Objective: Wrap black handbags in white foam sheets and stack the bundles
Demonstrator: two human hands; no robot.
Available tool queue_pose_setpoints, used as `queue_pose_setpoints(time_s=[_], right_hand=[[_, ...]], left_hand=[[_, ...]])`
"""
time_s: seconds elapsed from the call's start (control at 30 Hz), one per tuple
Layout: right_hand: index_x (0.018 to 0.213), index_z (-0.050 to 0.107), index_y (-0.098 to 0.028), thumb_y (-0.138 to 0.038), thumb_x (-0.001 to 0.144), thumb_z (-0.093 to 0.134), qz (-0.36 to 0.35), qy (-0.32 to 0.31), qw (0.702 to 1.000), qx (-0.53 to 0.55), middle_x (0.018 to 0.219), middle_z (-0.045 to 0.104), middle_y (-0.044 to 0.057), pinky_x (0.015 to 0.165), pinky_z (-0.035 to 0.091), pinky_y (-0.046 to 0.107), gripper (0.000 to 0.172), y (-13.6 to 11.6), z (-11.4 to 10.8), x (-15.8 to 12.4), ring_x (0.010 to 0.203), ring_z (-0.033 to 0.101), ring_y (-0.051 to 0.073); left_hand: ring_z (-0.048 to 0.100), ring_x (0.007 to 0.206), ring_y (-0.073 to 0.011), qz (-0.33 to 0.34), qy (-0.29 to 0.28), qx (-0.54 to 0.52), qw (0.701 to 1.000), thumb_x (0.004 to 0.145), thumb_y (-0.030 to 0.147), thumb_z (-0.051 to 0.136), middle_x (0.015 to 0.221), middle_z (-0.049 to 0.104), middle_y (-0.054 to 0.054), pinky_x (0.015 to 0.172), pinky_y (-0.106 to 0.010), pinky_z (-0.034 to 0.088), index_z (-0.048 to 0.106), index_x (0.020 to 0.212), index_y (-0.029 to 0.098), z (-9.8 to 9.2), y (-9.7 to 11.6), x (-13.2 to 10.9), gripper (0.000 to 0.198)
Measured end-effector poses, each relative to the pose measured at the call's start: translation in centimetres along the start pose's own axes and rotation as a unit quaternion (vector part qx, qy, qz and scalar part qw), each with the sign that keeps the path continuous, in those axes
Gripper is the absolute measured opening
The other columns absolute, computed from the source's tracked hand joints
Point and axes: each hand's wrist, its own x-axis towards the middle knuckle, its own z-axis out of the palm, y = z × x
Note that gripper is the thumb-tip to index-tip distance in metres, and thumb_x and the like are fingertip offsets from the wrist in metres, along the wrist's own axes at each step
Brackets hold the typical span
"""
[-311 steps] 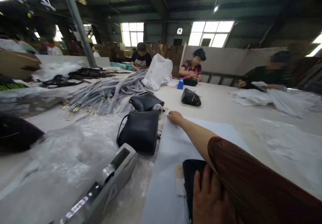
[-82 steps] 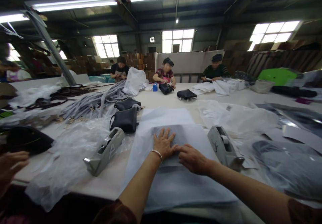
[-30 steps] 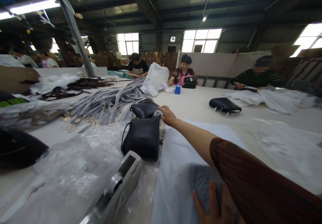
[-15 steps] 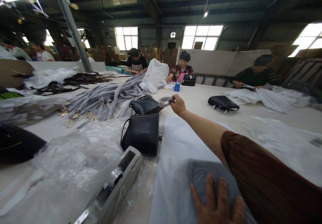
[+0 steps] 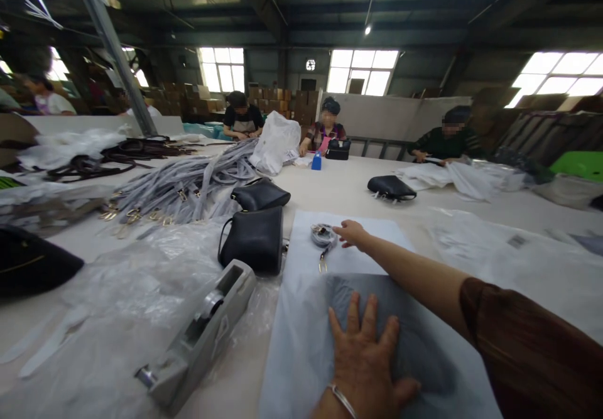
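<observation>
Fingers spread, my left hand (image 5: 365, 356) lies flat on a dark item (image 5: 419, 343) showing through thin white wrapping paper. My right hand (image 5: 352, 234) reaches in from the right with fingers stretched out, holding nothing. Right beside its fingertips is a coiled strap (image 5: 323, 237) in greyish plastic, with a gold clasp at its near end. The coil rests on the far part of the white paper sheet (image 5: 292, 337). Two black handbags, a nearer one (image 5: 254, 238) and a farther one (image 5: 261, 194), sit left of the sheet.
A grey tape dispenser (image 5: 202, 337) stands left of the paper, among clear plastic bags (image 5: 132, 306). A heap of wrapped straps (image 5: 198, 177) lies farther back. Another black bag (image 5: 391, 186) sits at the right. Co-workers sit across the table, one (image 5: 330, 131) near a blue object (image 5: 316, 161).
My right hand has come nearer and let go of the strap, which now lies coiled on the paper. My left hand stays flat on the wrapped item. The view has shifted right.
</observation>
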Motion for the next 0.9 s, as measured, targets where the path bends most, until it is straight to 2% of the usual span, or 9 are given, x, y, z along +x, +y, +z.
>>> queue_pose_setpoints(time_s=[0.07,0.17,0.23,0.3,0.37,0.43,0.53,0.77,0.9], right_hand=[[0.109,0.068,-0.013,-0.039,0.083,0.074,-0.043,0.021,0.998,-0.032,0.114,0.069,0.016,0.080,0.061,0.037,0.037,-0.8,-2.4,-1.6,0.089,0.071,0.024],[0.115,0.070,-0.016,-0.037,0.091,0.063,-0.217,0.029,0.970,-0.108,0.125,0.067,0.013,0.100,0.052,0.039,0.033,-0.6,-5.9,-6.3,0.104,0.067,0.024],[0.124,0.068,-0.019,-0.039,0.097,0.053,-0.339,0.015,0.928,-0.154,0.130,0.065,0.011,0.105,0.047,0.041,0.036,0.9,-7.4,-10.8,0.115,0.063,0.025],[0.133,0.063,-0.023,-0.040,0.100,0.049,-0.387,-0.007,0.899,-0.207,0.141,0.058,0.009,0.113,0.039,0.046,0.039,3.5,-7.8,-15.4,0.131,0.052,0.027],[0.141,0.057,-0.026,-0.041,0.101,0.048,-0.371,-0.020,0.885,-0.279,0.151,0.048,0.008,0.118,0.027,0.054,0.044,6.8,-7.4,-19.2,0.143,0.037,0.031],[0.149,0.048,-0.026,-0.041,0.102,0.045,-0.315,-0.013,0.891,-0.326,0.160,0.034,0.009,0.118,0.021,0.059,0.050,10.0,-6.6,-21.8,0.149,0.023,0.034],[0.156,0.036,-0.023,-0.042,0.103,0.041,-0.251,0.010,0.913,-0.321,0.165,0.018,0.011,0.118,0.023,0.058,0.056,13.6,-5.6,-23.7,0.152,0.012,0.034],[0.157,0.031,-0.019,-0.050,0.096,0.057,-0.318,-0.023,0.907,-0.275,0.166,0.010,0.014,0.121,0.020,0.052,0.074,18.5,-7.2,-26.0,0.153,0.007,0.033],[0.157,0.032,-0.023,-0.050,0.097,0.055,-0.311,-0.020,0.904,-0.294,0.166,0.012,0.014,0.118,0.023,0.056,0.070,18.5,-8.6,-27.1,0.152,0.012,0.035]], left_hand=[[0.013,0.151,-0.0439,-0.012,0.000,0.016,1.000,0.084,0.065,0.058,0.167,0.012,-0.003,0.107,-0.083,0.017,0.028,0.153,0.044,-0.3,0.6,0.0,0.079],[0.011,0.151,-0.0434,-0.025,-0.003,0.038,0.999,0.081,0.073,0.057,0.167,0.014,-0.003,0.108,-0.082,0.016,0.035,0.151,0.043,-0.5,1.4,0.3,0.079],[0.009,0.151,-0.0442,-0.031,-0.009,0.057,0.998,0.080,0.074,0.059,0.167,0.015,-0.003,0.109,-0.081,0.015,0.038,0.150,0.041,-0.4,1.8,0.5,0.081],[0.009,0.150,-0.0456,-0.036,-0.019,0.077,0.996,0.079,0.073,0.061,0.167,0.016,-0.004,0.109,-0.080,0.016,0.037,0.151,0.041,-0.3,2.1,0.7,0.082],[0.009,0.150,-0.0463,-0.039,-0.030,0.097,0.994,0.079,0.073,0.061,0.167,0.017,-0.004,0.109,-0.079,0.018,0.039,0.150,0.041,-0.2,2.3,0.9,0.081],[0.008,0.150,-0.0457,-0.032,-0.033,0.118,0.992,0.079,0.072,0.061,0.167,0.018,-0.003,0.108,-0.078,0.020,0.041,0.148,0.041,-0.1,2.6,0.9,0.079],[0.008,0.150,-0.0444,-0.021,-0.031,0.144,0.989,0.080,0.072,0.059,0.166,0.018,-0.003,0.107,-0.078,0.022,0.039,0.150,0.041,0.1,3.0,1.0,0.079],[0.002,0.152,-0.0420,-0.051,-0.071,0.188,0.978,0.084,0.075,0.050,0.168,0.011,-0.003,0.110,-0.073,0.021,0.032,0.153,0.041,0.1,4.6,1.0,0.079],[0.001,0.152,-0.0416,-0.066,-0.085,0.209,0.972,0.084,0.075,0.050,0.168,0.009,-0.002,0.111,-0.070,0.023,0.028,0.154,0.041,-0.1,5.2,0.9,0.081]])
